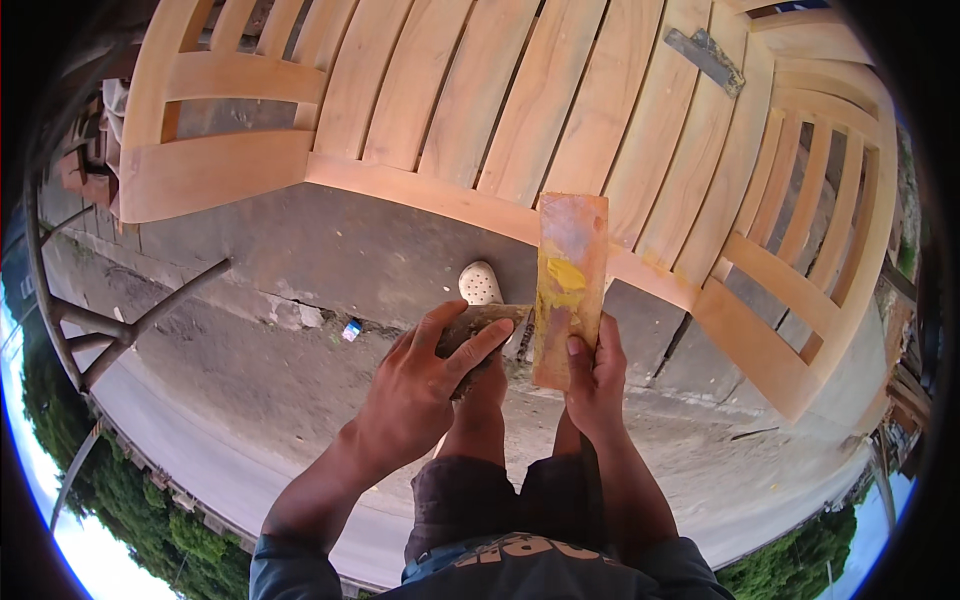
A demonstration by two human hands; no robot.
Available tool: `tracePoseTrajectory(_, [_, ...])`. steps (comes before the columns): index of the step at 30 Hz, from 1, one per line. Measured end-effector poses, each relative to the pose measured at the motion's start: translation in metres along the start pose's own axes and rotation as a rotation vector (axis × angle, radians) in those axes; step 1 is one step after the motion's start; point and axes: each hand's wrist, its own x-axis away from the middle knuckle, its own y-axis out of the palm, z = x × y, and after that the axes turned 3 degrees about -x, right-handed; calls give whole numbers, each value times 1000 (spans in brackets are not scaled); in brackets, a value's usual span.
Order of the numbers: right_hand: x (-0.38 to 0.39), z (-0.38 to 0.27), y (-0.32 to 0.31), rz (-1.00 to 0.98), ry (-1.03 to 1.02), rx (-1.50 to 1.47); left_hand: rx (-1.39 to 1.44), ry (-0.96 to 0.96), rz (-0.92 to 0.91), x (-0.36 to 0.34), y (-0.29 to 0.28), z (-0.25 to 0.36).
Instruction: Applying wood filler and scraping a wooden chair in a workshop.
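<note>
Outdoors, on a grey concrete floor (300, 290), a pale slatted wooden bench (520, 110) is filling the upper half of the view, with trees and sky curving along the lower rim. Standing before it, the person is holding a flat wooden board (570, 290) upright in the right hand (595, 385), fingers closed around its lower end and the thumb pressing on its face. A blob of yellow putty (565, 275) is sitting on the board's middle, with smeared stains above and below. The left hand (425, 385) is gripping a dark, worn scraper (485, 322), whose end is touching the board's left edge just under the putty. Judging by the clean slats, little filler appears to be on the bench so far; loading the blade seems to be the step under way. A grey flat tool (706, 58) is lying on the seat slats, a white clog (480, 284) is showing below the bench edge, and a small blue-and-white wrapper (351, 329) is lying on the concrete, its print too small to make out
</note>
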Motion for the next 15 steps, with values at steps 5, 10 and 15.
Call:
tracePoseTrajectory(5, [6, -6, 16, -13, 37, 90, 56, 8, -30, -15, -13, -2])
tracePoseTrajectory(10, [9, -8, 34, 4, -70, 216, 40, 81, -66, -20, -15, -6])
tracePoseTrajectory(15, [7, -17, 33, -2, 31, 137, 70, 11, -120, -22, -25, -4])
